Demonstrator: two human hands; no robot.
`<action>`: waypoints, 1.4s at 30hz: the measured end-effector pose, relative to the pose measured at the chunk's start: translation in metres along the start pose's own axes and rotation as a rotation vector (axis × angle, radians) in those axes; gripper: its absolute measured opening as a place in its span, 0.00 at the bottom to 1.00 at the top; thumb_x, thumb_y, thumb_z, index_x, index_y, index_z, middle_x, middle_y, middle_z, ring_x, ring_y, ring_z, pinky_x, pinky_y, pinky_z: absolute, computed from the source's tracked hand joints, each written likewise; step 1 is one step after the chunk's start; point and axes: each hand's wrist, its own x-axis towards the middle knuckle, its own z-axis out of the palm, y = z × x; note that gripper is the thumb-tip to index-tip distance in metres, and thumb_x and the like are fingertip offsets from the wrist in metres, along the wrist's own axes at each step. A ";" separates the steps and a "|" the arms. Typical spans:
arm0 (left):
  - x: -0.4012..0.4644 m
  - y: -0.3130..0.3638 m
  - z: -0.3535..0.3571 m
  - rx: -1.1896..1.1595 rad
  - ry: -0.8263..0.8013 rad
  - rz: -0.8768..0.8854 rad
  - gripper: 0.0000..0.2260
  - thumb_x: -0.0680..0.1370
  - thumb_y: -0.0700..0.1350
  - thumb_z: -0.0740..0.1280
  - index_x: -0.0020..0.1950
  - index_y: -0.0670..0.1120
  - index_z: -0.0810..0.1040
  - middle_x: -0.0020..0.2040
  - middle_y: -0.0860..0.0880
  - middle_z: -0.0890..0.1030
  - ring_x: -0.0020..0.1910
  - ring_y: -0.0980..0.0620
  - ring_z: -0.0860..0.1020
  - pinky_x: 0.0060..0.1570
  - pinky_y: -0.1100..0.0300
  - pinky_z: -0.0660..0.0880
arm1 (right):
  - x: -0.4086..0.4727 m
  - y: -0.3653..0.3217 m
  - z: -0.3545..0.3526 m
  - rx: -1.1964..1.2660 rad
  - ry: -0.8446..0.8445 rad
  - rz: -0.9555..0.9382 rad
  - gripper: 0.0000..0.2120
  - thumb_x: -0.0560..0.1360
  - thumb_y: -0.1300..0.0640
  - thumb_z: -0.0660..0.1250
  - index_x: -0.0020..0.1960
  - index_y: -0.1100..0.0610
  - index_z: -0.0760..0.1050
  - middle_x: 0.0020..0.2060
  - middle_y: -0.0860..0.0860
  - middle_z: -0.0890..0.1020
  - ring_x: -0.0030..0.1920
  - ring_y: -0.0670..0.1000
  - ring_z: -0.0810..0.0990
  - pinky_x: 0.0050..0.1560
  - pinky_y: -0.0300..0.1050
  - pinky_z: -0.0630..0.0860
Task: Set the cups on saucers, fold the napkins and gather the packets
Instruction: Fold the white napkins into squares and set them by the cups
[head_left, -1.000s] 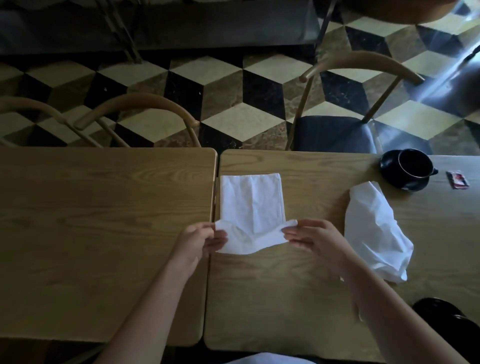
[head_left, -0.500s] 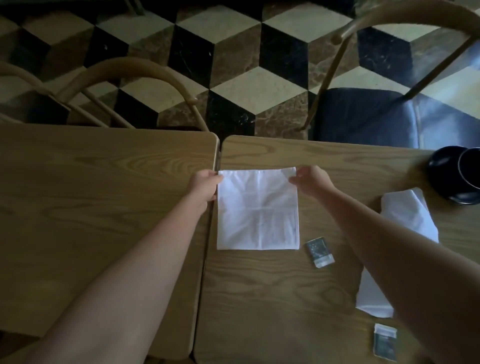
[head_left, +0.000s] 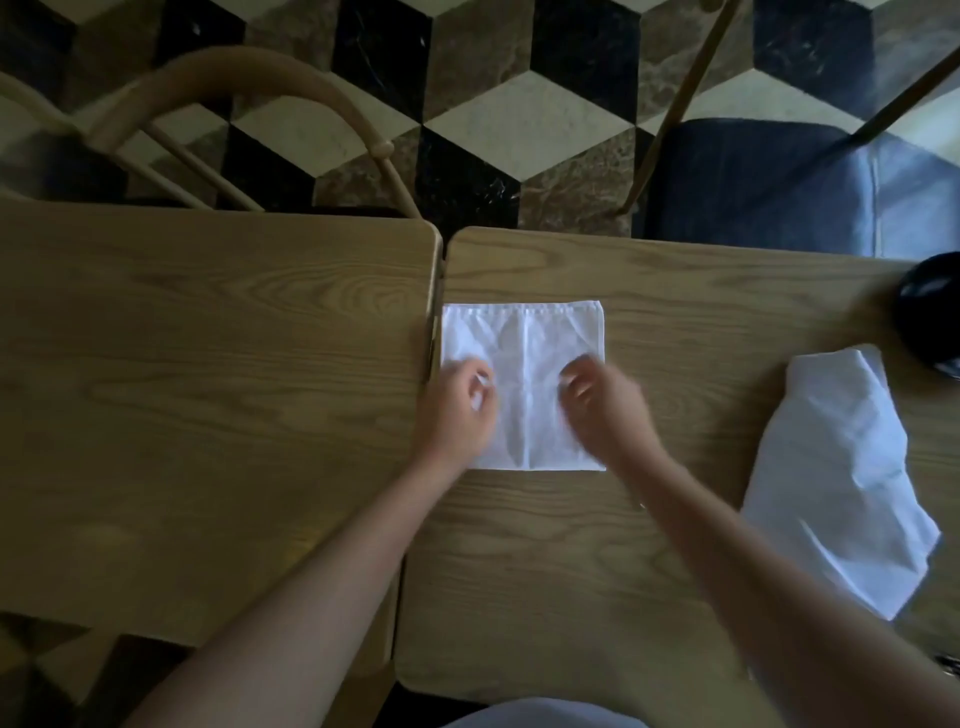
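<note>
A white napkin (head_left: 524, 338), folded to a square with a crease down its middle, lies flat on the right table beside the seam. Both hands rest on its near half and are blurred by motion. My left hand (head_left: 457, 410) covers the napkin's left edge with its fingers curled; a bit of white shows at the fingertips. My right hand (head_left: 608, 410) lies on the right side with its fingers spread. A second white napkin (head_left: 841, 478) lies crumpled to the right. The black cup on its saucer (head_left: 930, 322) is cut off by the right edge.
Two wooden tables (head_left: 208, 364) stand side by side with a narrow gap. Behind them are a bentwood chair (head_left: 249, 88) and a chair with a dark seat (head_left: 779, 182) on a checkered floor. My right forearm hides part of the table.
My hands have slid back from the napkin's far corners to its near half. The view has moved closer, and my right arm now covers the packets seen earlier.
</note>
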 end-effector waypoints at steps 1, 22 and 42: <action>-0.022 0.000 0.008 -0.026 -0.056 0.049 0.06 0.72 0.40 0.64 0.45 0.44 0.81 0.40 0.47 0.82 0.37 0.52 0.79 0.39 0.59 0.76 | -0.015 -0.002 0.015 0.009 -0.116 -0.006 0.06 0.76 0.58 0.66 0.50 0.54 0.80 0.40 0.48 0.83 0.41 0.51 0.83 0.40 0.40 0.73; -0.052 -0.052 -0.010 0.091 -0.016 -0.597 0.08 0.76 0.45 0.71 0.46 0.45 0.73 0.39 0.47 0.78 0.39 0.45 0.79 0.38 0.54 0.73 | -0.046 0.050 -0.002 -0.136 -0.061 0.200 0.10 0.74 0.58 0.64 0.55 0.53 0.77 0.48 0.50 0.78 0.47 0.51 0.77 0.46 0.45 0.72; -0.122 -0.053 -0.046 -0.450 -0.155 -0.755 0.05 0.74 0.39 0.74 0.42 0.41 0.80 0.32 0.45 0.82 0.24 0.56 0.77 0.21 0.67 0.69 | -0.134 0.042 -0.027 0.417 -0.211 0.572 0.09 0.77 0.57 0.71 0.42 0.62 0.79 0.26 0.53 0.79 0.17 0.43 0.70 0.19 0.34 0.63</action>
